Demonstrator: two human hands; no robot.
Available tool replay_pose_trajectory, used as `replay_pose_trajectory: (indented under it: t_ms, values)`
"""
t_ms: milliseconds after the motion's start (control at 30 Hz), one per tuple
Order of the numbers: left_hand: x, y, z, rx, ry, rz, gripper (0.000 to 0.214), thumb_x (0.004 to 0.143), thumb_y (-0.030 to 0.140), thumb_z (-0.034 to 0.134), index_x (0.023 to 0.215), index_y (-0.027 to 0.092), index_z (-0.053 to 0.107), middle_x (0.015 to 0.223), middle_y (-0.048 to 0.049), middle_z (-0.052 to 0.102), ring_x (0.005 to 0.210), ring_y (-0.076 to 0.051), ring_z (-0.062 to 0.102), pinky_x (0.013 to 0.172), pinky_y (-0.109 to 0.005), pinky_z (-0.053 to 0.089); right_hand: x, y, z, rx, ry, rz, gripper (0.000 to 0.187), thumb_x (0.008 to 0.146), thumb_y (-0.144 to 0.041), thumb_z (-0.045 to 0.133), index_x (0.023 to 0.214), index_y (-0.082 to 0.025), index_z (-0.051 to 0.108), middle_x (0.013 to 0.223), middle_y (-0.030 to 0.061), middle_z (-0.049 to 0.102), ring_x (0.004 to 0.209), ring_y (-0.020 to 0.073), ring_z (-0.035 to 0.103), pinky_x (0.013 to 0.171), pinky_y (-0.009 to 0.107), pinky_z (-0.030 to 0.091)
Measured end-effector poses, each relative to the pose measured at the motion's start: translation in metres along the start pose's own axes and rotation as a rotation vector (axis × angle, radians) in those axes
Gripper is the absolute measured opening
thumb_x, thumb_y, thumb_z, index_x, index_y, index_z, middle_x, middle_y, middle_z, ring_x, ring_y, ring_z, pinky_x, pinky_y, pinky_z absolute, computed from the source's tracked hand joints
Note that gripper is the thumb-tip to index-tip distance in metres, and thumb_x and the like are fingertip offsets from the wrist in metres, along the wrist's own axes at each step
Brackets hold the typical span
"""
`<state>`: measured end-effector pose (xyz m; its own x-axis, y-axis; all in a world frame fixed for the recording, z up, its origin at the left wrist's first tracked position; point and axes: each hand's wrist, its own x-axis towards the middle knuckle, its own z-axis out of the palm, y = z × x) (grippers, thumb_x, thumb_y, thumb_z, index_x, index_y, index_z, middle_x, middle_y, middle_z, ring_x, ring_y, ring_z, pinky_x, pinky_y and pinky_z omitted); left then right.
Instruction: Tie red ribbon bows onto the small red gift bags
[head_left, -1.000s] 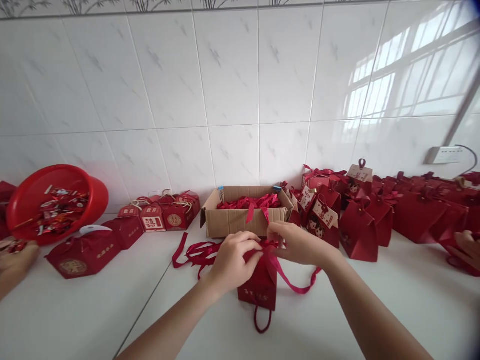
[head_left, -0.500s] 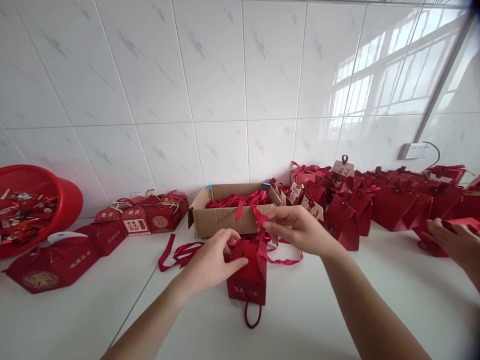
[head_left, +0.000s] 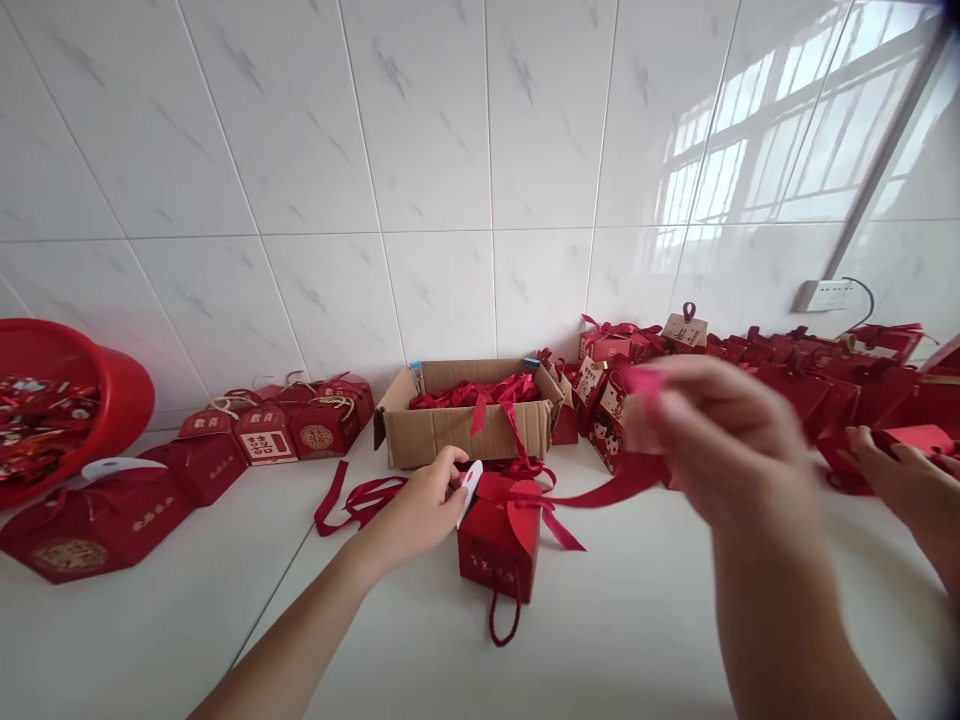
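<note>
- Left hand point(head_left: 429, 500) is pinching the white flap point(head_left: 470, 490) of the red box point(head_left: 499, 555).
- Box is sitting on the bench point(head_left: 600, 630), nearer this hand.
- Right hand point(head_left: 739, 450) is gripping the ribbon point(head_left: 611, 488) running rightward from it.

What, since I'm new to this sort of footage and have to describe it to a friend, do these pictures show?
There is no machine here. One person wears a camera on the head, looking forward and down, so the left hand and right hand are the wearer's own. The other hand at the right edge is someone else's.

On the white table stands a small red box. The left hand touches a white tab beside it; the right hand, blurred, holds a red ribbon that runs to the box. Behind is a cardboard carton with more ribbon inside; further left is a red basin.
</note>
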<state>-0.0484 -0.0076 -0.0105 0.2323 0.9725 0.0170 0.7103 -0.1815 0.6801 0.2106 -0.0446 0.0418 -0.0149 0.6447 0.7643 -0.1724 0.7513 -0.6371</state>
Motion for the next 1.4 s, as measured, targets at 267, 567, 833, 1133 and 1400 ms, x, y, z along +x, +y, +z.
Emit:
replay_pose_trajectory:
  t_ms: [267, 567, 833, 1133, 1400]
  values:
    - [0.001, 0.0, -0.002, -0.14, -0.08, -0.055, 0.041, 0.086, 0.042, 0.043, 0.123, 0.023, 0.045, 0.114, -0.0081, 0.063, 0.092, -0.023, 0.061, 0.07, -0.029, 0.045, 0.006, 0.098, 0.047, -0.409, -0.594, 0.633, 0.011, 0.084, -0.022, 0.058, 0.087, -0.02, 0.048, 0.065, -0.0053, 0.053, 0.055, 0.009, 0.044, 0.049, 0.021, 0.033]
    - [-0.003, 0.007, -0.001, -0.081, -0.069, -0.073, 0.041, 0.084, 0.038, 0.046, 0.123, 0.023, 0.047, 0.094, -0.0038, 0.064, 0.068, -0.017, 0.057, 0.061, -0.027, 0.041, -0.003, 0.113, 0.058, -0.464, -0.589, 0.613, 0.011, 0.081, -0.017, 0.057, 0.082, -0.02, 0.047, 0.065, -0.0047, 0.053, 0.059, 0.0097, 0.045, 0.052, 0.021, 0.033]
    - [0.009, -0.009, 0.005, -0.105, -0.049, 0.026, 0.031, 0.086, 0.047, 0.042, 0.086, 0.02, 0.058, 0.078, -0.0016, 0.061, 0.066, -0.017, 0.055, 0.058, -0.027, 0.041, -0.005, 0.114, 0.06, -0.478, -0.602, 0.63, 0.013, 0.074, -0.013, 0.056, 0.08, -0.02, 0.046, 0.068, -0.0037, 0.054, 0.058, 0.0095, 0.045, 0.048, 0.02, 0.032]
    - [0.013, -0.006, 0.008, -0.114, -0.038, 0.073, 0.028, 0.088, 0.047, 0.041, 0.084, 0.021, 0.052, 0.076, 0.0015, 0.055, 0.062, -0.014, 0.05, 0.053, -0.024, 0.039, -0.006, 0.118, 0.061, -0.494, -0.589, 0.627, 0.016, 0.071, -0.01, 0.053, 0.079, -0.02, 0.045, 0.061, -0.0067, 0.05, 0.054, 0.0087, 0.044, 0.047, 0.02, 0.031]
    - [0.011, -0.001, 0.014, -0.148, -0.042, 0.072, 0.026, 0.086, 0.045, 0.046, 0.081, 0.02, 0.051, 0.067, 0.0028, 0.053, 0.055, -0.013, 0.046, 0.049, -0.024, 0.036, -0.008, 0.122, 0.063, -0.545, -0.568, 0.602, 0.017, 0.07, -0.012, 0.055, 0.076, -0.021, 0.042, 0.061, -0.0067, 0.047, 0.054, 0.0092, 0.041, 0.047, 0.021, 0.029]
